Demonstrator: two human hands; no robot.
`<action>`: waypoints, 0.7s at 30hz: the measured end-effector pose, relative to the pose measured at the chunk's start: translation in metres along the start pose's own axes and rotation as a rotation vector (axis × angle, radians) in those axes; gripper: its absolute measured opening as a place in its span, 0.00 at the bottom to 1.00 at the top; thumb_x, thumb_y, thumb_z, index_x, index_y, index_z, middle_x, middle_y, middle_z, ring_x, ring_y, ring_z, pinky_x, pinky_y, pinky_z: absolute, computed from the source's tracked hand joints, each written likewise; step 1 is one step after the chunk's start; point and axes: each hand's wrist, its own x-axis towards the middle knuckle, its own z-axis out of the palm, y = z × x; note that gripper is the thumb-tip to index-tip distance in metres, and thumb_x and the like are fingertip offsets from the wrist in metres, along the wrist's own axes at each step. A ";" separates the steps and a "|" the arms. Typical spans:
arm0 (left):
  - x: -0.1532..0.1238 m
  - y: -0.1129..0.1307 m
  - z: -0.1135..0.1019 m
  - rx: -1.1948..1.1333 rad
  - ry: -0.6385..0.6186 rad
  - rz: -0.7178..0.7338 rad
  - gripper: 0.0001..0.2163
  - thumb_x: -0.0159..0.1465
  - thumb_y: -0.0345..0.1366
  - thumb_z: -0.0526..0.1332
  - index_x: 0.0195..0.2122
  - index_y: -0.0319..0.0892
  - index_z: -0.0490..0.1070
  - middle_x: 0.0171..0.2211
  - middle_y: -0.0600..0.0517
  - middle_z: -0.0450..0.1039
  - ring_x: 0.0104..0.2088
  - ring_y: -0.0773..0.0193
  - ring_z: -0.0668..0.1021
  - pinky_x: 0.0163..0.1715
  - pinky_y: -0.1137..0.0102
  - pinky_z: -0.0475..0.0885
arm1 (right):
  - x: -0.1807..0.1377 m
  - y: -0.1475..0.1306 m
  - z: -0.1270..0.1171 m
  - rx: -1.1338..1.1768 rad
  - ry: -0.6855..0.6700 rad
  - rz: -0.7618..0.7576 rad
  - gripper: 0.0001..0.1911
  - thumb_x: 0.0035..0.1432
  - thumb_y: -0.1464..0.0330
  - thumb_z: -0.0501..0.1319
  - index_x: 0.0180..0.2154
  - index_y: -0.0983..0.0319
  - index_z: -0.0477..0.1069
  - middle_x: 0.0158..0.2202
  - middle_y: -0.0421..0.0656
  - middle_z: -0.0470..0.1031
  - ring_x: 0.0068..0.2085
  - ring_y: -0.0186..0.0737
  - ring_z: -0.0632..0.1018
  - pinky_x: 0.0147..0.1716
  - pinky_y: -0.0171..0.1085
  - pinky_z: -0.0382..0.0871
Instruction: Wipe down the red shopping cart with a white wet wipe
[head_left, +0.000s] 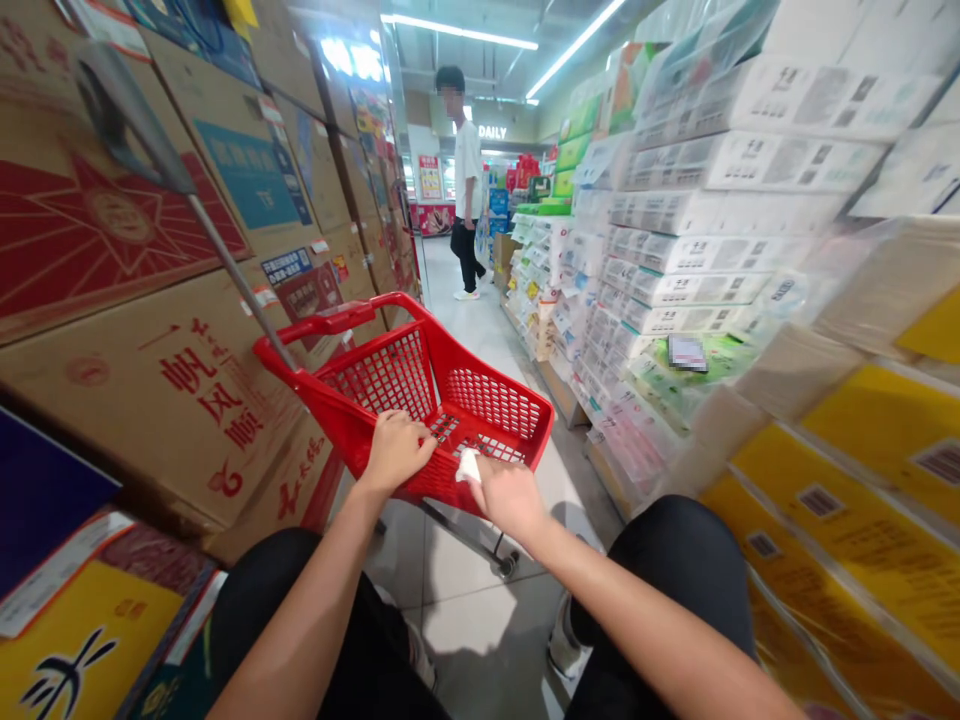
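A red plastic shopping cart (491, 400) with latticed walls stands in front of me, between my knees. My left hand (397, 450) is closed over its near rim, the fingers curled inward. Pinched in my right hand (510, 495) is a crumpled white tissue (469, 466), which lies against the same rim a little farther right. The cart's basket looks bare inside where its floor shows. A long grey pole with a grip (142, 130) rises from the cart's left corner, tilted toward the upper left.
Cardboard cartons (157, 400) are stacked along the left. White wrapped packs (697, 250) and yellow packs (862, 480) line the right. A person in a white shirt (466, 165) is farther down the tiled aisle (457, 340). One cart wheel (506, 566) shows below.
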 end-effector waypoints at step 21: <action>0.013 -0.019 0.012 -0.074 0.007 -0.069 0.13 0.61 0.34 0.55 0.24 0.46 0.77 0.35 0.49 0.78 0.42 0.55 0.73 0.61 0.51 0.59 | -0.031 0.034 0.016 0.041 0.147 -0.378 0.19 0.70 0.60 0.50 0.38 0.63 0.74 0.33 0.47 0.75 0.34 0.43 0.71 0.38 0.42 0.58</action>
